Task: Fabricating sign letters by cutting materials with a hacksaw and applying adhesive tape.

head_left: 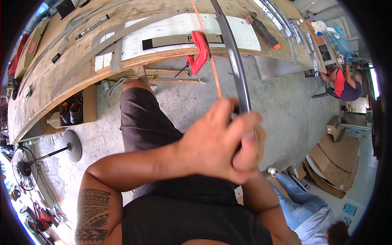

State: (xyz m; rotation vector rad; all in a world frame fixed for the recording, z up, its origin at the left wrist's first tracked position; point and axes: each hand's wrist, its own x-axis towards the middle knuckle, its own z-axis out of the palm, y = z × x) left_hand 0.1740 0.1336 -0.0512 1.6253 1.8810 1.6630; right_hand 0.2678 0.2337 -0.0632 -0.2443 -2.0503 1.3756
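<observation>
below the workbench edge [122, 67], well toward the viewer, both hands are clamped together on the near end of a long dark strip [234, 65]. the left hand [212, 143] lies on top, wrapped over the right hand [249, 153], whose fingers close round the strip from underneath. from that grip the strip runs up and away, its long axis sweeping in a slight curve back across the workbench edge and over the pale board lying on the bench. a thin orange strip [208, 53] runs beside it, just to its left, past a red clamp [200, 51] fixed at the workbench edge. neither hand is nearer; they hold the same spot.

the strip's gripped end is hidden inside the fists, and its far end is cut off at the top of the view. the right hand is mostly covered by the left and blurred, so its exact finger placement is hard to make out.
</observation>
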